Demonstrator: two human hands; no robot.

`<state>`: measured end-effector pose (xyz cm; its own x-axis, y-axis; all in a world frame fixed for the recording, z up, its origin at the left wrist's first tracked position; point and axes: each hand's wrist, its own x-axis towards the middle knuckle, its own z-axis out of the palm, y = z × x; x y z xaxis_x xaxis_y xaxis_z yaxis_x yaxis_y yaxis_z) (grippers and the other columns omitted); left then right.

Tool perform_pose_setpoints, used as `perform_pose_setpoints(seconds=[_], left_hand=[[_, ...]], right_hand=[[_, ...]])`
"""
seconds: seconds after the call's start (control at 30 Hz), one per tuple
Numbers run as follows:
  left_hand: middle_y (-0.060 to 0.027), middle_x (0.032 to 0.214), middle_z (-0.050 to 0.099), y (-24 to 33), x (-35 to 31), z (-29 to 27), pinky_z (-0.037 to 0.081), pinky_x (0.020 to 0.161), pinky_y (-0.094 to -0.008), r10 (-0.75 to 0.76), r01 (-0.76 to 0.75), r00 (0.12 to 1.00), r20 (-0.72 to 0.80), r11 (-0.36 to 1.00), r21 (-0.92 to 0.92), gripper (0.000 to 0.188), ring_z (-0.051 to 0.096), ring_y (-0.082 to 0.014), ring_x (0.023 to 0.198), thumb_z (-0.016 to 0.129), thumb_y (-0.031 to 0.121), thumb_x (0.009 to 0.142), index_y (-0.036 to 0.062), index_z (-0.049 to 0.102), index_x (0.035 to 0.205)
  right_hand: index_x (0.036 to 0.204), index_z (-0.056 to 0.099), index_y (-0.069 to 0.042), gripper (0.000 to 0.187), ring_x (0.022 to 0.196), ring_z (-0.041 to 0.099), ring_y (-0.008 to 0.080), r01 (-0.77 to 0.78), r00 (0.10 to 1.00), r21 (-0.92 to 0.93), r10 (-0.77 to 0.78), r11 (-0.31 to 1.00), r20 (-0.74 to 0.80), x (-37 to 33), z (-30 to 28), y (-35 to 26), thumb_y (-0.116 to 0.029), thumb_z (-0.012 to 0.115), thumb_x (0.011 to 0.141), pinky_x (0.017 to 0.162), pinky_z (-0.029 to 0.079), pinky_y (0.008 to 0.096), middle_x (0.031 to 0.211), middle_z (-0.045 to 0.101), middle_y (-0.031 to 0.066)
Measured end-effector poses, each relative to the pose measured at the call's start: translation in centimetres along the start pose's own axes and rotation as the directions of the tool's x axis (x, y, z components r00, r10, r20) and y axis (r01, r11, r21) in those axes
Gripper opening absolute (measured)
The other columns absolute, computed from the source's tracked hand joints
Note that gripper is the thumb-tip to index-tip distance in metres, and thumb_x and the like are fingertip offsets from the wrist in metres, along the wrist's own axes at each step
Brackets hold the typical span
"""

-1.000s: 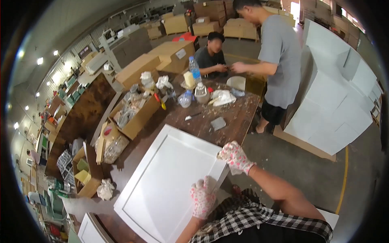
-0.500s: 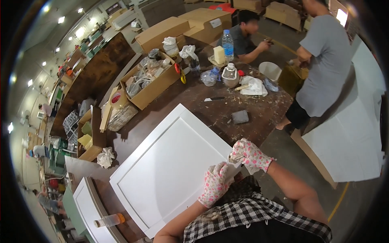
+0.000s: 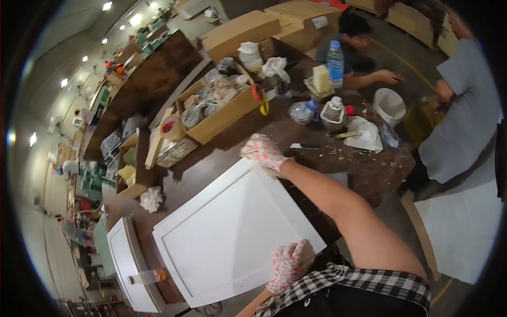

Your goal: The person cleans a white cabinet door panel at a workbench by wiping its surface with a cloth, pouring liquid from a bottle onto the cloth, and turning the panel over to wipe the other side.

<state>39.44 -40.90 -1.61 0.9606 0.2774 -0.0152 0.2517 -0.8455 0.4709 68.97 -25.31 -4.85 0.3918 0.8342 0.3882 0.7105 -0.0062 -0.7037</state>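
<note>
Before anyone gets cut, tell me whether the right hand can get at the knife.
Probably yes: the right hand is at the far corner of the white panel, and the knife lies close by on the table, with nothing visible between.

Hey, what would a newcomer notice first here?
Probably the large white panel over the brown table, with the left hand at its near edge and the right hand at its far corner, both in pink-spotted gloves. Beyond its far edge sits a packed, open cardboard box.
</note>
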Motion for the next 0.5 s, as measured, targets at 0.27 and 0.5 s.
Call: perform_pose_setpoints(seconds=[0.27,0.5], left_hand=[[-0.0047,0.102,0.057,-0.7,0.3,-0.7,0.041,0.079,-0.0409,-0.073,0.075,0.997,-0.021,0.996,0.055,0.060,0.052,-0.0287,0.087,0.078,0.034,0.060,0.0165,0.057,0.114],[-0.0048,0.094,0.058,-0.2,0.3,-1.7,0.042,0.078,-0.0413,-0.089,0.090,0.994,-0.061,0.996,0.019,0.051,0.051,-0.0289,0.086,0.078,0.032,0.061,0.0164,0.060,0.106]], right_hand=[[0.094,0.058,-0.010,0.013,0.097,0.047,0.0277,-0.316,0.949,0.572,0.260,0.757,0.179,-9.4,-1.7,-5.5,-0.010,0.049,0.084,0.083,0.040,0.0381,0.096,0.050,0.0105],[0.088,0.058,-0.004,0.011,0.082,0.056,0.0290,-0.267,0.931,0.565,0.359,0.781,-0.056,-6.5,-1.4,-6.8,-0.009,0.058,0.078,0.078,0.043,0.0376,0.081,0.057,0.0111]])
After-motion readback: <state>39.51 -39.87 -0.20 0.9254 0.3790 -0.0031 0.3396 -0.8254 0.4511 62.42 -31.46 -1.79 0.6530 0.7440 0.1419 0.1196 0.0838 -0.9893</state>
